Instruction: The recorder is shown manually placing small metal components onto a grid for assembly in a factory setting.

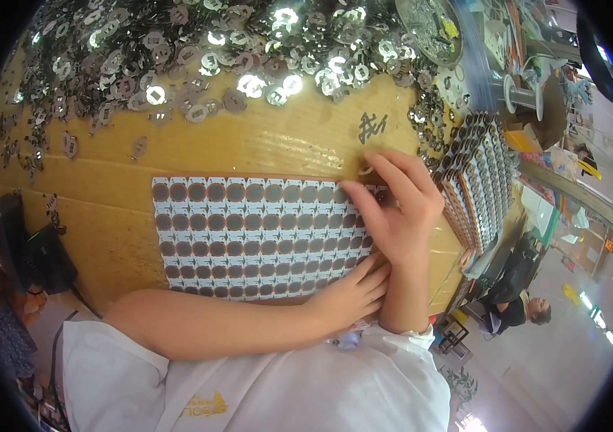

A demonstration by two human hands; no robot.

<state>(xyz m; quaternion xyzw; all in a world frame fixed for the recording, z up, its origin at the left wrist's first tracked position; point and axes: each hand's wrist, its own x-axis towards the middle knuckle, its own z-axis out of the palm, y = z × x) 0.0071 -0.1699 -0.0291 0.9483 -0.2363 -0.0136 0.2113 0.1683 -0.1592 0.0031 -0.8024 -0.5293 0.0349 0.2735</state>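
A panel of small white circuit boards [257, 228] with rows of dark round pads lies flat on the yellow-brown work surface in front of me. My right hand [401, 205] is over its far right corner, thumb tip at the panel's far edge. The thumb and curved fingers are apart; a small pale spot between them is too small to name. My left forearm crosses along the near edge of the panel. My left hand [353, 294] rests at the near right corner, fingers stretched out beside my right wrist, with nothing visible in them.
A large heap of loose shiny metal clips [213, 57] spreads across the far side. At the right stands a stack of similar panels [476, 183], near a metal tray [429, 32] and a wire spool [522, 99]. A black device [48, 259] sits at the left. Another person [515, 311] is farther off right.
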